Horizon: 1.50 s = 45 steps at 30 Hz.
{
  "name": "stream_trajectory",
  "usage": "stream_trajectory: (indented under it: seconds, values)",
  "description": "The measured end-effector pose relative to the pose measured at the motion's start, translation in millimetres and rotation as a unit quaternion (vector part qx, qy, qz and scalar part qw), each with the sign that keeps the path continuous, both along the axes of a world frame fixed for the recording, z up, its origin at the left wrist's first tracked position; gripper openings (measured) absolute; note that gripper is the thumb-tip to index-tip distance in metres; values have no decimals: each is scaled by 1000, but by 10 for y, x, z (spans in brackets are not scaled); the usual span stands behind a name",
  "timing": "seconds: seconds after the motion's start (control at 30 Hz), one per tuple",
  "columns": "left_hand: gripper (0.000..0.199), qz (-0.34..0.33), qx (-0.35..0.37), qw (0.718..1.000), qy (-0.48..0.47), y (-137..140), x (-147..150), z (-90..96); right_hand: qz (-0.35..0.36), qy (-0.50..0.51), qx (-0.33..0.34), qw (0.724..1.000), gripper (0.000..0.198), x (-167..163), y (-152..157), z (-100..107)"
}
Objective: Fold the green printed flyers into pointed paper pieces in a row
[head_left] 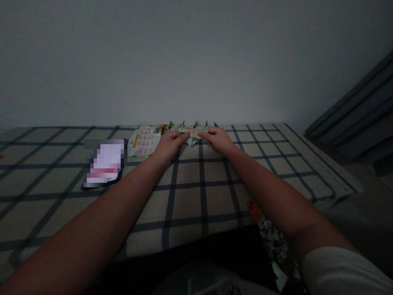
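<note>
Both my hands reach to the far side of the cloth-covered table, near the wall. A folded strip of printed paper (194, 133) is stretched between them, with a pale pointed part hanging below it. My left hand (172, 143) is closed, pinching the strip's left end between thumb and fingers. At its other end, the thumb and fingers of my right hand (219, 140) pinch the strip too. Just behind, several folded paper pieces (171, 124) with pointed tips stand near the wall. Left of my left hand lie flat printed paper sheets (144, 141).
A phone (106, 162) with a lit, blurred-out screen lies on the checked tablecloth (190, 196) at left. A grey wall (196, 61) rises behind. Dark curtains (359, 110) hang at right. Below the table's near edge is a black-and-white patterned thing (273, 237), partly hidden by my right arm.
</note>
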<state>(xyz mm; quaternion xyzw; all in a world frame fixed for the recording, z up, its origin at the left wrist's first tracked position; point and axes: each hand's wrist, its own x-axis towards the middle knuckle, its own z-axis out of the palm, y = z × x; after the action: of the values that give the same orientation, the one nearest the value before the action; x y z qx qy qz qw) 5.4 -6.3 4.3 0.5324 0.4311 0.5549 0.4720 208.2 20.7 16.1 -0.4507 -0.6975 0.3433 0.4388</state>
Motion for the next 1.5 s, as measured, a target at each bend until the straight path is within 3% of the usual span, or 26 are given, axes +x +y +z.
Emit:
stream_trajectory:
  seconds: [0.27, 0.47, 0.67, 0.9, 1.23, 1.5]
  values:
    - [37, -27, -1, 1000, -12, 35, -27, -28, -26, 17, -6, 999, 47, -5, 4, -8]
    - [28, -31, -25, 999, -20, 3, -41, 55, -37, 32, -5, 999, 44, 52, 53, -60]
    - [21, -52, -31, 995, -74, -14, -11, 104, -32, 38, -6, 999, 30, 28, -2, 4]
    - [23, -52, -60, 989, -122, -4, -14, 117, -3, 105, -58, 993, 21, 9, 11, -11]
    - [41, -31, -3, 997, -76, 15, -14, 87, 58, 181, -23, 981, 21, 58, 173, -139]
    - [26, 1, 10, 998, -60, 41, -16, 82, 78, 187, -24, 979, 22, 50, 128, -103]
